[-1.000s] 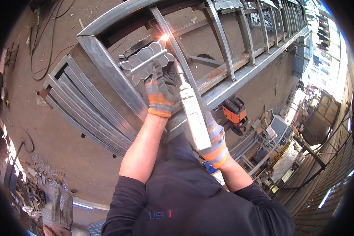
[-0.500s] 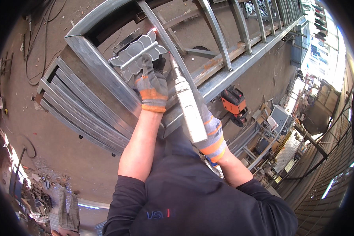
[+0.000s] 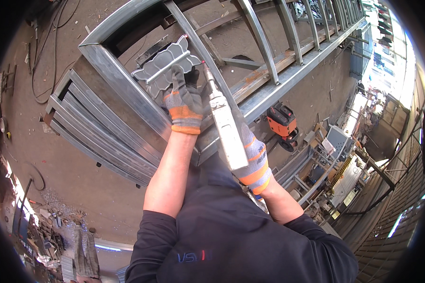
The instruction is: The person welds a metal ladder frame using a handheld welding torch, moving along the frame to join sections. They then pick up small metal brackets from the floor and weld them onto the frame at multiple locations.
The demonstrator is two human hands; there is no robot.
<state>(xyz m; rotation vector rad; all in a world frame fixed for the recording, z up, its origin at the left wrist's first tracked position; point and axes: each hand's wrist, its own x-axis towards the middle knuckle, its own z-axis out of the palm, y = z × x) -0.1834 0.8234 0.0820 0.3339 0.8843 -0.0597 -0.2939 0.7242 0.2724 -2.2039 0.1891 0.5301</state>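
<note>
My left hand, in a grey and orange glove, holds a decorative metal leaf ornament against a slanted bar of a steel gate frame. My right hand, gloved the same way, grips a pale welding torch. The torch's thin tip points up at the bar right beside the ornament. A small glowing spot shows on the bar above the ornament.
The gate frame lies over stacked steel tubes on a dirt floor. An orange and black machine stands to the right. Cables trail at the upper left. Scrap and tools litter the lower left; racks stand at the right.
The bright weld spark seen a second ago has gone out, leaving a faint glow. Both hands and the ornament sit a little higher in view as my head shifted.
</note>
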